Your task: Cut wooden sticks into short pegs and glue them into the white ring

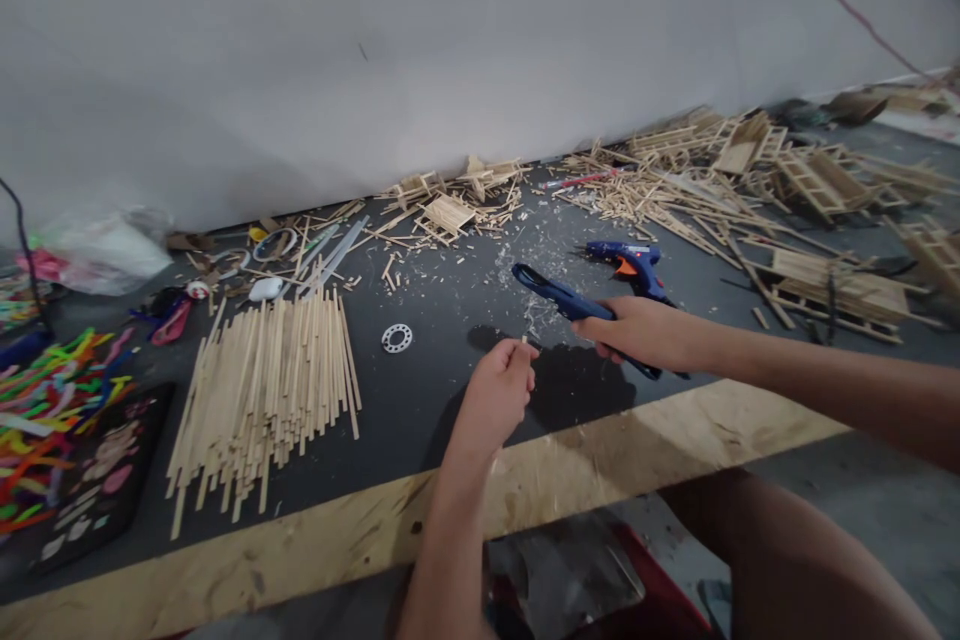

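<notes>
Over the dark, crumb-strewn worktop [401, 400], the left hand [499, 395] pinches a small pale piece [526, 341] in its grip; the right hand [649, 332] wraps around a long, narrow blue tool [551, 290].

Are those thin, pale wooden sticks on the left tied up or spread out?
Spread out: the thin, pale wooden sticks lie side by side and overlapping on the dark tabletop, ends uneven, with no tie visible.

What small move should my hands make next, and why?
Probably bring the right hand and its long, dark blue tool closer to the left hand: the left fingertips appear to pinch a small pale wooden piece, and the tool sits apart from it.
</notes>
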A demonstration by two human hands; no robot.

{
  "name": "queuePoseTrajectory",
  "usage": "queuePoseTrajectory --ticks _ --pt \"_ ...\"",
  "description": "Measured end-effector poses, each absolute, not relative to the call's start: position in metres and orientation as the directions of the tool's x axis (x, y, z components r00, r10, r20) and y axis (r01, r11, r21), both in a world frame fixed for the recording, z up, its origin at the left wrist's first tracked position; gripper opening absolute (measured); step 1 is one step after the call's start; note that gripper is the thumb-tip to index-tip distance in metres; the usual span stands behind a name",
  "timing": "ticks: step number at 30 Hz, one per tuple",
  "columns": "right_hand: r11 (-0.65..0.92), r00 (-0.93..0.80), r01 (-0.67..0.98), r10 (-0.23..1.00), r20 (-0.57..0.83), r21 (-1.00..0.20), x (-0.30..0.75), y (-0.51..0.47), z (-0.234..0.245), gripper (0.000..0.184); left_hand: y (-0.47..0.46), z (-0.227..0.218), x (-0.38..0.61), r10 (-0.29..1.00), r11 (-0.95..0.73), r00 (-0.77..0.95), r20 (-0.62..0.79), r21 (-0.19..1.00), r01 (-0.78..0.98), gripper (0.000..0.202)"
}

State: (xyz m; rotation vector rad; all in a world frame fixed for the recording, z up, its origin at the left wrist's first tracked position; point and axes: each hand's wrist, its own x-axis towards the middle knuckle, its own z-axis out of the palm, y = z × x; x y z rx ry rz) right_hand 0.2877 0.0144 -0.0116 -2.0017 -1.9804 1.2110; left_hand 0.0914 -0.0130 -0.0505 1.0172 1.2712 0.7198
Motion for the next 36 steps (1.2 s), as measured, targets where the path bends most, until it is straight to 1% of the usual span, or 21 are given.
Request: queuePoseTrajectory --ticks 2,3,5,7,9,12,16,17,19,24,26,28,30,32,33,34,35,36 --pt "-0.179 -0.15 0.798 0.867 -0.476 -0.576 0.28 0.024 -0.012 0.044 -0.006 -0.049 0.083 0.92 0.366 0.097 -0.38 0.92 0.136 0.023" --pt "-0.201 -0.165 0.763 0.858 -0.486 -0.614 0.276 0.028 -0.012 0.045 -0.003 -0.048 0.08 0.933 0.349 0.044 -0.358 0.926 0.143 0.023" --pt "-0.274 -0.229 0.64 0.824 -0.519 -0.718 0.264 0.032 -0.01 0.047 0.002 -0.044 0.075 0.951 0.309 -0.027 -0.309 0.94 0.145 0.024" --pt "-0.341 -0.313 0.49 0.79 -0.527 -0.803 0.25 0.035 -0.009 0.049 0.004 -0.041 0.074 0.967 0.254 -0.031 -0.252 0.954 0.157 0.024" --pt "-0.381 -0.355 0.383 0.78 -0.515 -0.841 0.235 0.036 -0.01 0.048 0.003 -0.04 0.075 0.982 0.187 -0.003 -0.19 0.964 0.191 0.026" --pt "-0.434 -0.371 0.345 0.752 -0.546 -0.832 0.22 0.042 -0.015 0.042 0.004 -0.042 0.07 0.992 0.124 -0.021 -0.123 0.951 0.285 0.029" --pt "-0.53 -0.49 0.39 0.573 -0.657 -0.753 0.211 0.052 -0.026 0.026 0.012 -0.048 0.048 0.982 0.158 -0.169 -0.088 0.873 0.461 0.034" --pt "-0.545 -0.52 0.389 0.536 -0.665 -0.743 0.209 0.055 -0.029 0.022 0.014 -0.048 0.043 0.979 0.168 -0.182 -0.088 0.852 0.496 0.034" --pt "-0.552 -0.564 0.378 0.5 -0.658 -0.743 0.203 0.058 -0.034 0.017 0.018 -0.049 0.036 0.979 0.182 -0.181 -0.097 0.82 0.543 0.033" --pt "-0.557 -0.633 0.37 0.435 -0.64 -0.744 0.184 0.062 -0.048 0.014 0.024 -0.049 0.032 0.968 0.225 -0.228 -0.109 0.782 0.582 0.027" --pt "-0.574 -0.667 0.356 0.397 -0.631 -0.738 0.18 0.063 -0.052 0.015 0.024 -0.048 0.029 0.969 0.233 -0.207 -0.135 0.774 0.588 0.026" --pt "-0.576 -0.702 0.372 0.339 -0.627 -0.728 0.18 0.063 -0.053 0.02 0.023 -0.046 0.025 0.972 0.233 -0.161 -0.169 0.761 0.606 0.028" --pt "-0.534 -0.708 0.443 0.284 -0.646 -0.72 0.181 0.063 -0.052 0.026 0.021 -0.044 0.021 0.974 0.222 -0.11 -0.198 0.743 0.631 0.03" --pt "-0.42 -0.672 0.557 0.279 -0.686 -0.716 0.183 0.062 -0.047 0.033 0.02 -0.042 0.019 0.975 0.206 -0.072 -0.21 0.735 0.646 0.031" --pt "-0.317 -0.646 0.625 0.304 -0.7 -0.714 0.184 0.061 -0.043 0.036 0.02 -0.041 0.019 0.974 0.206 -0.065 -0.217 0.729 0.652 0.031" --pt "-0.171 -0.615 0.693 0.365 -0.699 -0.7 0.185 0.06 -0.038 0.038 0.02 -0.041 0.019 0.971 0.214 -0.066 -0.228 0.72 0.661 0.03" --pt "0.0 -0.585 0.757 0.448 -0.676 -0.654 0.187 0.06 -0.033 0.041 0.021 -0.041 0.02 0.968 0.225 -0.069 -0.242 0.708 0.669 0.029" --pt "0.172 -0.565 0.803 0.528 -0.634 -0.571 0.189 0.062 -0.026 0.042 0.022 -0.041 0.022 0.964 0.236 -0.069 -0.259 0.698 0.676 0.028"
